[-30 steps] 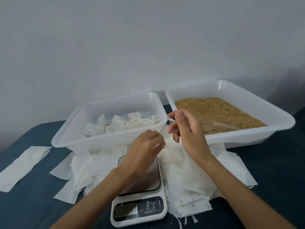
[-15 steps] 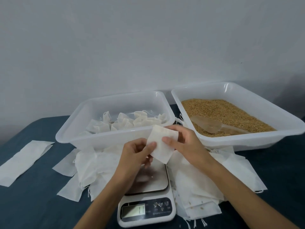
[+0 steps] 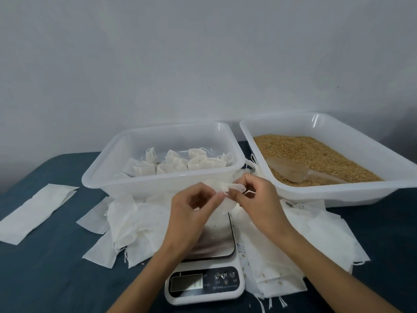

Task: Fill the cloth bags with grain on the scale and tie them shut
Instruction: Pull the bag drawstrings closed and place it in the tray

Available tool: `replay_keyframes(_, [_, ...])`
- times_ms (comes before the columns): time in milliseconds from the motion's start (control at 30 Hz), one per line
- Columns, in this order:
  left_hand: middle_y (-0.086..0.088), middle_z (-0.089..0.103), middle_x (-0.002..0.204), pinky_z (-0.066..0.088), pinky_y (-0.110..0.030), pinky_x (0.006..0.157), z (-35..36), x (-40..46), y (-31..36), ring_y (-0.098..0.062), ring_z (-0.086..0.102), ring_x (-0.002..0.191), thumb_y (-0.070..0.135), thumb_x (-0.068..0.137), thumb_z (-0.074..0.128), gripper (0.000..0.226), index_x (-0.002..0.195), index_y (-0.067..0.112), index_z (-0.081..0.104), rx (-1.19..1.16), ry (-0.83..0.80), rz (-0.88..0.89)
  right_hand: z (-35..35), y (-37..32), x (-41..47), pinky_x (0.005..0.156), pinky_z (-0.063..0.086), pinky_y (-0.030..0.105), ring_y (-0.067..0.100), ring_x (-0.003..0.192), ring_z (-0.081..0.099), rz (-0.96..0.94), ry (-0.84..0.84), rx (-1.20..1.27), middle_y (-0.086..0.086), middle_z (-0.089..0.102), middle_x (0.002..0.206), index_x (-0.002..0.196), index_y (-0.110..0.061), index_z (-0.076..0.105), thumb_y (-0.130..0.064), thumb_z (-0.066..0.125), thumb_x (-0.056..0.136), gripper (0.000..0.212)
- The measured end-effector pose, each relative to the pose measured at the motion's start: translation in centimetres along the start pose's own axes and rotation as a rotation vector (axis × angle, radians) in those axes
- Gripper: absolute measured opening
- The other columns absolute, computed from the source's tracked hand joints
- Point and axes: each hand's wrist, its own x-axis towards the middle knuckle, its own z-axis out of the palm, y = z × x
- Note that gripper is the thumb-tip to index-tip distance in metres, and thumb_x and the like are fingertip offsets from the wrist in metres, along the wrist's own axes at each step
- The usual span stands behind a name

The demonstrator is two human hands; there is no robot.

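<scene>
**Empty bag held open-mouthed above the scale**

A small white cloth bag point(image 3: 222, 195) hangs between both hands above the far edge of the scale point(image 3: 206, 263). It looks thin, limp and flat, its top edge crumpled where the fingers grip. The left hand point(image 3: 191, 208) pinches the bag's near-left edge between thumb and fingertips; the right hand point(image 3: 255, 197) pinches the top right edge, fingers curled. Whether the mouth is actually parted cannot be told.

The scale's steel plate carries a few stray grains; its display panel sits at the near end.

Far left, a white tub point(image 3: 108, 177) holds filled, tied bags point(image 3: 180, 163) clustered along its near wall. Far right, a second white tub point(image 3: 383, 186) holds grain point(image 3: 316, 154), with a clear scoop point(image 3: 291, 171) lying in it, handle pointing right.

Loose empty bags point(image 3: 304, 240) are piled on both sides of the scale, overlapping its edges and running under the tubs' near rims. The hands sit just near of the gap between the two tubs. A long white strip point(image 3: 33, 211) lies apart at far left on the dark blue table cover point(image 3: 56, 279), which shows bare at near left and right.
</scene>
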Motion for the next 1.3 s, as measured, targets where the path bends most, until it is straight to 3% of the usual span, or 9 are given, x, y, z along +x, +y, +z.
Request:
replay_keyframes(133, [0.0, 0.069, 0.074, 0.052, -0.031, 0.068, 0.7, -0.4, 0.4, -0.022, 0.063, 0.07, 0.042, 0.083, 0.08, 0.025, 0.077, 0.02, 0.072, -0.023, -0.018, -0.049, 0.6, -0.2, -0.6, 0.058, 0.043, 0.033, 0.026, 0.064, 0.05, -0.061, -0.018, -0.063, 0.003, 0.059, 0.067, 0.072, -0.013, 0.058, -0.025, 0.08, 0.085, 0.029])
replay_keyframes(300, [-0.001, 0.07, 0.076, 0.053, -0.035, 0.065, 0.2, 0.1, 0.0, -0.021, 0.063, 0.068, 0.014, 0.093, 0.075, 0.016, 0.079, 0.016, 0.068, -0.073, 0.011, -0.117, 1.1, -0.8, -1.2, 0.061, 0.048, 0.039, 0.019, 0.064, 0.05, -0.172, -0.063, -0.161, -0.004, 0.054, 0.07, 0.074, -0.017, 0.051, -0.028, 0.083, 0.082, 0.035])
replay_keyframes(467, [0.005, 0.059, 0.069, 0.048, -0.025, 0.061, 0.0, 0.2, 0.2, -0.013, 0.055, 0.065, 0.007, 0.094, 0.065, 0.027, 0.074, 0.024, 0.064, -0.017, 0.062, -0.059, 1.5, -1.2, -1.7, 0.067, 0.055, 0.024, 0.013, 0.076, 0.064, -0.096, -0.1, -0.075, -0.01, 0.065, 0.084, 0.085, -0.032, 0.06, -0.046, 0.079, 0.082, 0.024])
replay_keyframes(533, [-0.001, 0.062, 0.074, 0.054, -0.038, 0.066, -0.2, 0.3, -0.2, -0.027, 0.058, 0.071, 0.005, 0.098, 0.067, 0.023, 0.08, 0.02, 0.069, -0.004, 0.064, -0.05, 1.4, -1.2, -1.5, 0.069, 0.056, 0.027, 0.014, 0.077, 0.066, -0.06, -0.07, 0.011, -0.008, 0.068, 0.084, 0.086, -0.029, 0.062, -0.042, 0.074, 0.086, 0.018])
replay_keyframes(767, [0.006, 0.05, 0.073, 0.047, -0.019, 0.066, 0.1, 0.2, 0.2, -0.015, 0.05, 0.069, 0.012, 0.104, 0.063, 0.034, 0.074, 0.026, 0.056, -0.017, -0.011, -0.07, 0.4, -0.9, -0.9, 0.07, 0.054, 0.027, 0.016, 0.076, 0.064, -0.254, 0.03, -0.165, -0.007, 0.064, 0.082, 0.091, -0.026, 0.058, -0.009, 0.063, 0.096, 0.018])
replay_keyframes(900, [-0.005, 0.049, 0.076, 0.046, -0.02, 0.067, -0.1, 0.3, 0.2, -0.02, 0.05, 0.071, 0.012, 0.105, 0.059, 0.024, 0.082, 0.01, 0.056, 0.021, -0.013, -0.034, 0.5, -0.9, -0.9, 0.076, 0.051, 0.018, 0.01, 0.09, 0.066, -0.32, -0.053, -0.228, -0.02, 0.067, 0.103, 0.107, -0.029, 0.068, -0.025, 0.067, 0.097, 0.011])
replay_keyframes(1033, [0.01, 0.052, 0.083, 0.046, -0.021, 0.069, -0.3, 0.4, 0.1, -0.014, 0.054, 0.076, 0.011, 0.105, 0.058, 0.018, 0.088, 0.018, 0.059, 0.116, -0.008, 0.01, 0.1, -0.9, -0.7, 0.076, 0.047, 0.011, 0.01, 0.086, 0.066, -0.284, -0.03, -0.23, -0.022, 0.068, 0.103, 0.106, -0.032, 0.07, -0.028, 0.075, 0.09, 0.018])
replay_keyframes(1233, [0.006, 0.06, 0.106, 0.044, -0.018, 0.085, -0.1, 0.1, 0.2, -0.013, 0.059, 0.1, 0.02, 0.1, 0.068, 0.007, 0.104, 0.024, 0.064, 0.282, 0.016, 0.189, 0.1, -1.0, -0.5, 0.08, 0.047, 0.016, 0.012, 0.095, 0.064, -0.218, -0.034, -0.162, -0.014, 0.064, 0.099, 0.087, -0.026, 0.072, -0.032, 0.08, 0.084, 0.01])
replay_keyframes(1300, [0.015, 0.06, 0.127, 0.045, -0.02, 0.097, 0.0, -0.2, 0.1, -0.011, 0.057, 0.123, 0.043, 0.093, 0.071, 0.035, 0.123, 0.034, 0.056, 0.259, 0.021, 0.139, 0.0, -1.3, -0.4, 0.077, 0.052, 0.022, 0.011, 0.087, 0.066, -0.14, 0.013, 0.015, -0.01, 0.067, 0.098, 0.085, -0.024, 0.074, -0.027, 0.08, 0.083, 0.007])
